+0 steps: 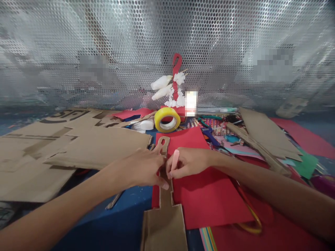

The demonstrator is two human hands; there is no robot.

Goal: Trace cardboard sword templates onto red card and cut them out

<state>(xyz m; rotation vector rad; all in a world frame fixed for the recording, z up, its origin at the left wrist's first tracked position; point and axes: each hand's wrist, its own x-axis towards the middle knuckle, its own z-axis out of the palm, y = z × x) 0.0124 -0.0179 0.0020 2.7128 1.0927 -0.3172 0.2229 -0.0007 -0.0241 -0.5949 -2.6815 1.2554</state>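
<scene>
A cardboard cut-out (164,219) with a long narrow neck and a looped top lies on a red paper sheet (206,195). My left hand (143,167) presses flat on the neck, fingers spread over it. Right beside it, my right hand (190,162) grips a pink pen (174,160), its tip down at the cardboard's right edge on the red sheet. The two hands nearly touch.
Large cardboard pieces (78,146) cover the left side. A yellow tape roll (167,119) and a red-and-white paper craft (176,83) stand at the back. More cardboard (264,134), coloured papers and pens lie at the right. A perforated metal wall (167,42) closes the back.
</scene>
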